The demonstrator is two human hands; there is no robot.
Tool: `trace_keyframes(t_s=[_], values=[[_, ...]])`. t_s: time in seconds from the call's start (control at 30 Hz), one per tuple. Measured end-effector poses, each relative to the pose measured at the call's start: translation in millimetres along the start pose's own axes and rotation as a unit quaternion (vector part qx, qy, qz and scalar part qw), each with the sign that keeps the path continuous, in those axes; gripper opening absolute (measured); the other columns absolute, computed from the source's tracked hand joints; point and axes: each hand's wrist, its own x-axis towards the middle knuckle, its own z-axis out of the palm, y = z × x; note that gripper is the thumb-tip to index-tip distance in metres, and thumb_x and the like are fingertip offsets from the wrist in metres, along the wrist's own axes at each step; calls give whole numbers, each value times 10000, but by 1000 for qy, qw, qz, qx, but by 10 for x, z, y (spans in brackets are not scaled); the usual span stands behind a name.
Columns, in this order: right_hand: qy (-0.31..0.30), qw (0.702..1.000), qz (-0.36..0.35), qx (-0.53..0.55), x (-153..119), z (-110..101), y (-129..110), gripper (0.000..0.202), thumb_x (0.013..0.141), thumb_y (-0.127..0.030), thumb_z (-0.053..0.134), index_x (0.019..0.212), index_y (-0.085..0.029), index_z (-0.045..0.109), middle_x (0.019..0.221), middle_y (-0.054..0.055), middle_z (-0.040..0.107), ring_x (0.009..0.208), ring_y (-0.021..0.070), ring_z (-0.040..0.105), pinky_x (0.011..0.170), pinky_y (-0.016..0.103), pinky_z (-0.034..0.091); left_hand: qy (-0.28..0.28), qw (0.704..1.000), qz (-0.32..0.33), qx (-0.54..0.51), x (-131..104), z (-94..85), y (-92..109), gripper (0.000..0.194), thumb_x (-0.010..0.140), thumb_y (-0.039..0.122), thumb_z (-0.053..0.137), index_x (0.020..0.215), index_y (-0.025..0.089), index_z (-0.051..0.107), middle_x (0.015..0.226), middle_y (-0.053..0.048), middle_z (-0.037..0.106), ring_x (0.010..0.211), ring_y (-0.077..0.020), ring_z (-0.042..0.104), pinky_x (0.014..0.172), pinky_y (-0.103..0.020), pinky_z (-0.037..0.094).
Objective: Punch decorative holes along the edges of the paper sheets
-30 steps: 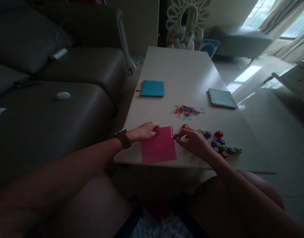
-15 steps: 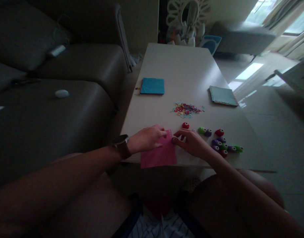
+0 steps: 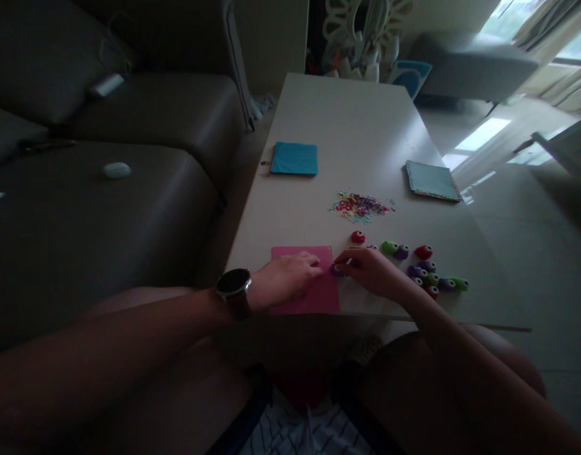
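Observation:
A sheet of pink paper point(image 3: 314, 297) lies at the near edge of the white table. My left hand point(image 3: 290, 275), with a watch on its wrist, rests on the sheet with fingers stretched out. At the sheet's right edge, my right hand point(image 3: 366, 268) pinches a small purple craft punch point(image 3: 336, 270). The punch touches that edge; whether paper is inside it I cannot tell. Beyond the right hand sits a red craft punch point(image 3: 358, 237). To the right lie several more punches in green, purple and red, among them a green one point(image 3: 389, 247).
A heap of coloured paper confetti point(image 3: 361, 206) lies mid-table. Farther back are a stack of blue paper point(image 3: 294, 158) at left and a pale stack with notched edges point(image 3: 432, 181) at right. A sofa point(image 3: 148, 189) stands along the left.
The pink paper now lies flatter, and its upper edge shows. My left hand has lowered and flattened onto it. My right hand with the purple punch has shifted slightly.

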Motion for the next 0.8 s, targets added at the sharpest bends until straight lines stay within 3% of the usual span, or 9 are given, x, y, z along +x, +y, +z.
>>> trace_keyframes(t_s=[0.13,0.43,0.63,0.8], values=[[0,1000,5,9,17,27,6,183,948,-242,614,936,-220,795,930,78,798,799,226,697,760,328,501,-23,1000,-1,1,-1,-2,-3,438,912,65,629,1334,182,654,1451,-130,637,1333,-292,614,1121,-415,506],[6,999,-3,43,69,108,117,143,943,-254,665,943,-194,796,894,62,784,758,178,673,712,294,482,-2,1000,6,5,-13,42,-45,423,925,57,624,1326,190,639,1429,-120,654,1316,-269,631,1111,-403,523],[-4,999,36,30,145,90,98,99,894,-233,698,897,-190,787,807,48,773,696,176,667,654,292,470,25,999,25,-14,-46,83,-76,621,939,102,676,1518,219,485,1466,-126,632,1328,-268,628,1102,-422,534],[-25,998,59,24,222,23,12,37,828,-188,733,792,-187,742,767,52,760,697,173,667,645,283,465,8,1000,25,13,-23,115,-109,619,959,78,623,1538,261,506,1478,-122,615,1321,-273,619,1065,-408,538]])
